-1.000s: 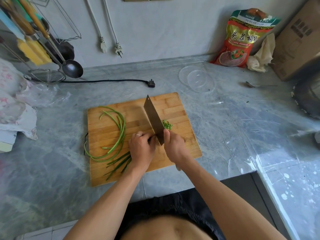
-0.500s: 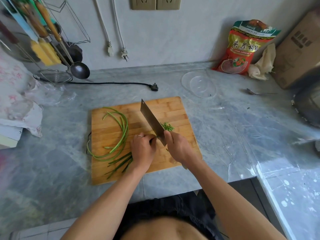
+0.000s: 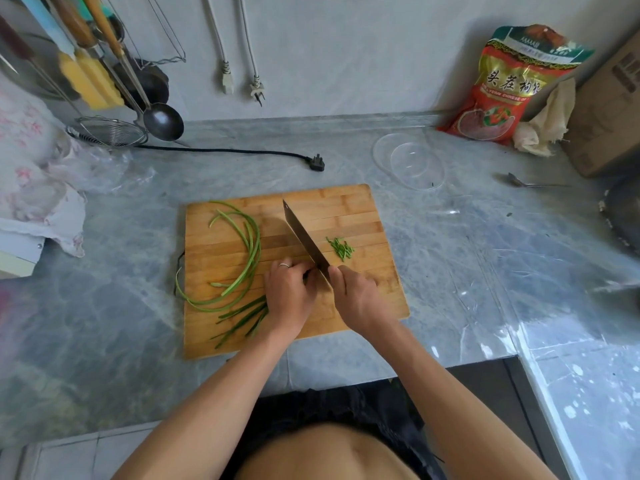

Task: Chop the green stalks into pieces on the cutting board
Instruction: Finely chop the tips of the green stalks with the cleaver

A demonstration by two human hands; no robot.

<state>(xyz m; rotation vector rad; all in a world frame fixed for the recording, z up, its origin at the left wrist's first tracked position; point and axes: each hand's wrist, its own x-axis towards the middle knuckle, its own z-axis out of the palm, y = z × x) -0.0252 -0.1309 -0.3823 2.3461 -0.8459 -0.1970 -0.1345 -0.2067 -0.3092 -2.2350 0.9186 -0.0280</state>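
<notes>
Steel cleaver (image 3: 304, 237) in right-hand grip (image 3: 358, 299)

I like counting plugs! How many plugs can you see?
3: two white plugs hang on cords against the grey wall, and one black plug lies on the grey marble counter behind the wooden cutting board.

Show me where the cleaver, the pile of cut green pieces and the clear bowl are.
cleaver (image 3: 304, 237): head view, middle of blade.
cut green pieces (image 3: 341, 248): head view, centre of pile.
clear bowl (image 3: 381, 147): head view, left rim.
</notes>
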